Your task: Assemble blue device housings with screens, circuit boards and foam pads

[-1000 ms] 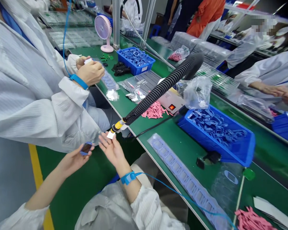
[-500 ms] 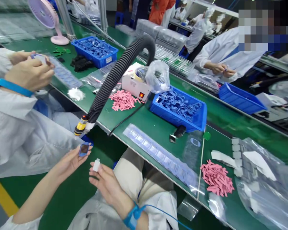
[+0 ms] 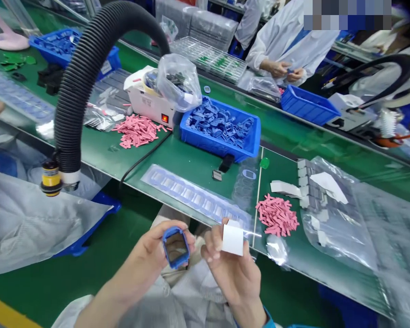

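Low in front of my lap, my left hand (image 3: 145, 253) grips a blue watch-shaped frame (image 3: 176, 247) with a dark, glossy panel inside it. The fingers wrap its edges and the panel side faces me. Just to the right, my right hand (image 3: 237, 278) pinches a flat white square piece (image 3: 233, 239) between thumb and fingers, held up and slightly tilted. The two pieces are apart. Behind them, a clear plastic tray strip (image 3: 191, 193) with a row of pockets lies along the bench edge.
A blue bin (image 3: 222, 132) of blue frames stands mid-bench. Pink strips lie in a right pile (image 3: 276, 215) and a left pile (image 3: 138, 131). A black flexible hose (image 3: 77, 82) arches over the left side. Across the bench, a co-worker's hands (image 3: 287, 70) hold a small part.
Both hands have moved right in the view, with the blue frame and the white piece still held. The camera has turned and the white piece now shows its broad face.
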`<state>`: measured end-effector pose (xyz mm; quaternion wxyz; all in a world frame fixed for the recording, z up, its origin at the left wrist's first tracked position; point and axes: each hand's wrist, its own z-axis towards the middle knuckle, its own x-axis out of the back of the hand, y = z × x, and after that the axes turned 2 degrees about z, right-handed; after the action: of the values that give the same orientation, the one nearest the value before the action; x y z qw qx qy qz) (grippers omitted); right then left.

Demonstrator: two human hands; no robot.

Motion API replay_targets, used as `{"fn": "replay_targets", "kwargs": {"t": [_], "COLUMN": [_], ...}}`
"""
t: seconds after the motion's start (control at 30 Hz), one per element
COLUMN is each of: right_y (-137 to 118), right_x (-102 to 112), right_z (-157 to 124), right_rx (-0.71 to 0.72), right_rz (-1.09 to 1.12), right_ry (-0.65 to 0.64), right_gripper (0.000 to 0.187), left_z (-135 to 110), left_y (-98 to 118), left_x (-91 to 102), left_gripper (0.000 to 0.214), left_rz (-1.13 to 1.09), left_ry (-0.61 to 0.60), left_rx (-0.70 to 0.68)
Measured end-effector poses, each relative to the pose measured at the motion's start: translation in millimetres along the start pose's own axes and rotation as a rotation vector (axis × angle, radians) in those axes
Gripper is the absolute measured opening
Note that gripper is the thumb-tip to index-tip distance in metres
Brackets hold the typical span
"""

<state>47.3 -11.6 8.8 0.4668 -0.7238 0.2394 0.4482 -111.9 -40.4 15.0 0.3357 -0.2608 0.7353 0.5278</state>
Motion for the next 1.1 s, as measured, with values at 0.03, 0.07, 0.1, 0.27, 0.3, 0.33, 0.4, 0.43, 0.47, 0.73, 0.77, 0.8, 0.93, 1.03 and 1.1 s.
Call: {"fn": "replay_targets", "kwargs": {"t": [0.03, 0.07, 0.1, 0.27, 0.3, 0.33, 0.4, 0.43, 0.47, 0.73, 0.77, 0.8, 0.93, 1.03, 1.1], "right_y": [-5.5, -9.7, -13.2, -24.3, -25.8, -27.0, -29.0, -30.0, -31.2, -50.4, -51.8, -52.5, -50.8, -51.2, -54.2], "right_x": [0.5, 1.2, 2.0, 7.4, 8.6, 10.0, 12.8, 14.2, 15.4, 20.1, 20.8, 21.6, 25.0, 25.2, 23.7], "right_z": [-2.0, -3.9, -5.6, -9.9, -10.2, -10.4, -11.4, -12.5, -14.1, -37.5, -39.0, -39.9, -39.8, -39.3, -39.7], "right_rx": [0.018, 0.028, 0.028, 0.025, 0.032, 0.038, 0.057, 0.076, 0.100, 0.603, 0.672, 0.734, 0.882, 0.889, 0.914], "right_rz": [0.002, 0.006, 0.010, 0.012, -0.009, -0.045, -0.137, -0.179, -0.214, -0.780, -0.859, -0.922, -1.034, -1.114, -1.243], "right_ry": [0.003, 0.009, 0.017, 0.103, 0.135, 0.170, 0.221, 0.228, 0.220, 0.149, 0.136, 0.118, 0.094, 0.092, 0.064], "right_gripper": [0.024, 0.024, 0.023, 0.023, 0.025, 0.028, 0.033, 0.033, 0.032, 0.020, 0.019, 0.019, 0.022, 0.023, 0.025], "left_z": [4.1, 7.6, 10.5, 18.6, 19.4, 20.0, 21.1, 21.6, 22.1, 26.3, 26.7, 27.1, 28.0, 28.1, 28.1], "left_y": [-4.8, -9.1, -12.9, -24.2, -25.5, -26.8, -29.2, -30.5, -31.7, -38.5, -39.0, -39.5, -41.1, -41.5, -41.8], "left_x": [-7.3, -13.4, -18.7, -37.0, -39.4, -41.5, -44.7, -46.0, -47.1, -55.7, -56.3, -56.7, -57.7, -58.3, -58.5], "left_gripper": [0.030, 0.030, 0.030, 0.028, 0.028, 0.028, 0.028, 0.028, 0.028, 0.026, 0.027, 0.027, 0.027, 0.029, 0.031], "left_rz": [0.004, 0.011, 0.022, 0.096, 0.106, 0.115, 0.140, 0.156, 0.170, 0.187, 0.189, 0.193, 0.194, 0.207, 0.237], "left_ry": [-0.017, -0.025, -0.029, -0.026, -0.012, 0.001, 0.016, 0.015, 0.008, -0.042, -0.048, -0.052, -0.044, -0.032, -0.020], "left_rx": [-0.003, -0.009, -0.021, -0.069, -0.067, -0.063, -0.060, -0.060, -0.061, -0.099, -0.106, -0.112, -0.132, -0.142, -0.147]}}
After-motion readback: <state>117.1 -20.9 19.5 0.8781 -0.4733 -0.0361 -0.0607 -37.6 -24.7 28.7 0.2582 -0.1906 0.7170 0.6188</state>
